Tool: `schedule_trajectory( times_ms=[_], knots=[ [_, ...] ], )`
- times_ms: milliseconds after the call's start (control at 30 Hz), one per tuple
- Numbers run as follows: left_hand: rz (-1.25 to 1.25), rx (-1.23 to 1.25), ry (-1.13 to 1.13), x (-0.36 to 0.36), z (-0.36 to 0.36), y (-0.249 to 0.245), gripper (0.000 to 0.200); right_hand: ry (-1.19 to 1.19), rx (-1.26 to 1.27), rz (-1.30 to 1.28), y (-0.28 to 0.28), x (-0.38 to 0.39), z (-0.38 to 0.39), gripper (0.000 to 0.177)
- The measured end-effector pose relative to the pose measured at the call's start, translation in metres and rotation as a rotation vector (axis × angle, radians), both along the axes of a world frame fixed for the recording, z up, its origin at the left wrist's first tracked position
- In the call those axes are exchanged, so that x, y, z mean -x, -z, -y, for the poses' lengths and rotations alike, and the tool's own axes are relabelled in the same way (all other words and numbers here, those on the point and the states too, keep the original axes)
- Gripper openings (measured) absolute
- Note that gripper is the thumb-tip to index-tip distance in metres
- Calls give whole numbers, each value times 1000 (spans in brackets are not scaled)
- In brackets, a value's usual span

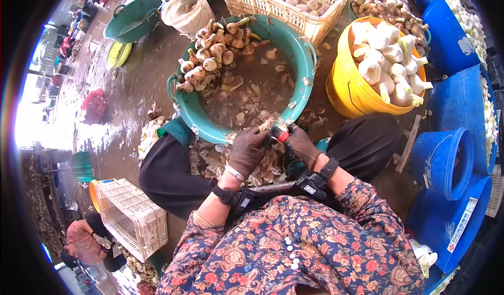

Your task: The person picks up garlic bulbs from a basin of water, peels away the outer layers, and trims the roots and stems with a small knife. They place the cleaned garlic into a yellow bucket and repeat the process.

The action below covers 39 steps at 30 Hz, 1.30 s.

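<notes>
Both my hands wear dark brown work gloves and meet at the near rim of a green tub (307,92). My left hand (248,150) is closed, its fingers curled; I cannot tell what is in them. My right hand (302,147) is closed round a small black-and-red tool (280,134), which points toward the left hand. Inside the tub, unpeeled garlic bulbs (210,58) are heaped at the far left, with loose skins and murky water around them. Below my hands, shed garlic skins (210,158) lie in a pile between my knees.
At the right stands a yellow bucket (344,85) of peeled garlic bulbs, beside several blue tubs (451,100) and a blue bucket (446,161). A cream crate (315,27) of garlic and a white bucket (186,19) stand behind the tub. Another person (86,240) sits lower left near a white crate (131,216).
</notes>
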<state>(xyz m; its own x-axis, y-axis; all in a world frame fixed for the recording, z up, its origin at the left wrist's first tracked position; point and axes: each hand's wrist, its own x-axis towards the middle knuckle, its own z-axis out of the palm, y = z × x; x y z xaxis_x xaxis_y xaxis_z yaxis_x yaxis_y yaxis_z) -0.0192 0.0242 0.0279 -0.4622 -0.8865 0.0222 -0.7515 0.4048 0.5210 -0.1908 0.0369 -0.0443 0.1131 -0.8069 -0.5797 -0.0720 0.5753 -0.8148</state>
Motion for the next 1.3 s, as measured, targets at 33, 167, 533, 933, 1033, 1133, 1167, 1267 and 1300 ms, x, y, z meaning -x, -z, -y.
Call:
schedule_trajectory(
  times_ms=[33, 167, 533, 933, 1033, 1133, 1167, 1267, 1300],
  knots=[
    [-1, -1, -1, -2, -1, 12, 21, 1, 155, -93, 2, -1, 0, 54],
    [-403, -322, -261, -7, -5, 35, 15, -90, 102, 33, -16, 6, 4, 44],
    [-338, -21, -52, -40, -4, 37, 33, -433, 1158, -698, -56, 4, 7, 54],
    [-373, -659, 163, -48, -27, -4, 19, 638, -99, 458, -38, 9, 32, 19],
    [103, -797, 190, -59, -32, 0, 33, 411, -32, 517, -8, 18, 33, 22],
    [453, -734, 238, -70, -17, 16, 54, 64, -210, 1088, -4, 38, 32, 28],
    [437, -757, 161, -70, -8, 20, 48, 63, -204, 1086, -2, 33, 34, 28],
    [417, -691, 48, -68, 32, 38, 46, 421, -216, 536, 10, 10, 42, 30],
    [246, -544, 114, -76, 48, 59, 46, 391, -280, 375, 6, 14, 45, 29]
  ],
)
